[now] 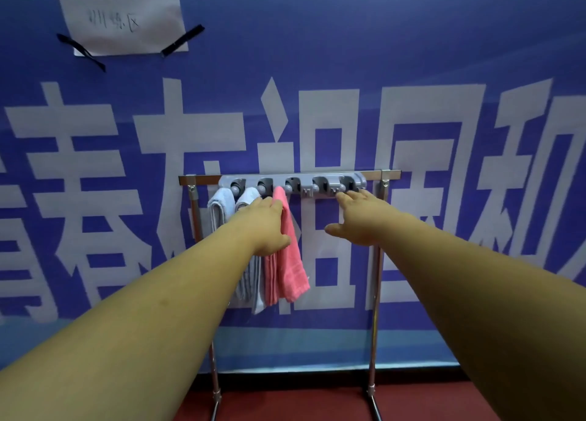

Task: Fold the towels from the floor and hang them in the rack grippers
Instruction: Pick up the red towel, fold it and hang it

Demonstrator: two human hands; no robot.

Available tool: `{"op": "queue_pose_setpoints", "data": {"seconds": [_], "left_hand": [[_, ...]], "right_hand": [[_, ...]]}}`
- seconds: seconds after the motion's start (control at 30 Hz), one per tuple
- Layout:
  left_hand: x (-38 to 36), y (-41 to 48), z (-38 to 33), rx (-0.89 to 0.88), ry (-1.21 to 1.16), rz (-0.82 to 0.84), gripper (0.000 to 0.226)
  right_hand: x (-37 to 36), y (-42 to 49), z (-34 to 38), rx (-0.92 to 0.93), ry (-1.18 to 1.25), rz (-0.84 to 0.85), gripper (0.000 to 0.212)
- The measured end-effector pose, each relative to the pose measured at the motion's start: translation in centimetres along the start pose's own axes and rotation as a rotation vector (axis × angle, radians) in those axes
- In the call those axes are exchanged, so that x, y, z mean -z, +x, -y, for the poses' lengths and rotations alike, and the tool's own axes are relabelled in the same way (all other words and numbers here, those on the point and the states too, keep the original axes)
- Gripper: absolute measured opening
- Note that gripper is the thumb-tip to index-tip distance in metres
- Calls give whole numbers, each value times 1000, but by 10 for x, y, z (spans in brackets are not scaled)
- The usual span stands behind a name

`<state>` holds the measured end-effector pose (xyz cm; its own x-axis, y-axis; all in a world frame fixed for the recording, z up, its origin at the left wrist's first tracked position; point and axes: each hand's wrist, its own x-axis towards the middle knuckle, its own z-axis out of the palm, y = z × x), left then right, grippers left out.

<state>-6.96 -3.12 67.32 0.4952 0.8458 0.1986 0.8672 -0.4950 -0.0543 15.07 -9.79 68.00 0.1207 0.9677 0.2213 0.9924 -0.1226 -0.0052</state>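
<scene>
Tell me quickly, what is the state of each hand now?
Left hand: lies on the pink towel; a grip cannot be told.
Right hand: open, holds nothing, near the rack grippers.
</scene>
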Motion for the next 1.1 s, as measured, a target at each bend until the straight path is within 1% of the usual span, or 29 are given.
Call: {"op": "queue_pose_setpoints", "data": {"seconds": [0.07,0.17,0.2,0.27,0.33,0.37,0.4,0.5,0.57,0.6,0.7,0.73,0.83,0.9,0.93,1.0,1.03,1.07,1.1], "left_hand": [[-9,17,4,3,-9,-38,80],[-19,50,18,19,4,-107,66],[-21,61,24,21,2,-119,64],[-24,82,36,15,-18,-107,68],[-28,100,46,0,-13,-53,85],[-30,106,49,-14,-6,-43,91],[-35,113,50,-33,-6,-62,90],[-52,127,52,-71,-29,-197,56],[-59,134,53,-68,-29,-265,42],[-60,137,54,-67,-30,-286,42],[-61,144,56,-64,-15,-309,51],[-62,147,57,-64,-4,-313,50],[-58,157,58,-51,11,-340,40],[-51,161,55,-44,16,-342,41],[-47,163,52,-41,18,-324,45],[-43,163,48,-30,20,-260,45],[-43,162,47,-20,13,-231,42],[-43,159,45,-6,-5,-209,39],[-44,157,45,9,-29,-194,36]], "right_hand": [[-6,21,8,-3,116,0,72],[-10,60,25,-5,300,-65,34],[-9,72,31,-6,366,-85,25],[-10,101,43,-39,553,-97,24],[-12,130,56,-78,735,-77,24],[-14,143,62,-86,778,-63,25],[-16,154,68,-89,802,-36,27],[-26,180,80,-107,822,48,27],[-35,192,82,-118,790,24,25],[-40,197,82,-125,771,5,24],[-51,206,79,-148,789,-22,20],[-55,209,79,-155,808,-32,19],[-56,213,78,-189,922,-76,22],[-52,220,79,-205,938,-129,25],[-50,221,79,-202,857,-145,26],[-49,221,80,-187,608,-157,22],[-49,215,81,-175,529,-143,16],[-51,211,82,-145,453,-113,15],[-54,210,81,-128,425,-85,18]]}}
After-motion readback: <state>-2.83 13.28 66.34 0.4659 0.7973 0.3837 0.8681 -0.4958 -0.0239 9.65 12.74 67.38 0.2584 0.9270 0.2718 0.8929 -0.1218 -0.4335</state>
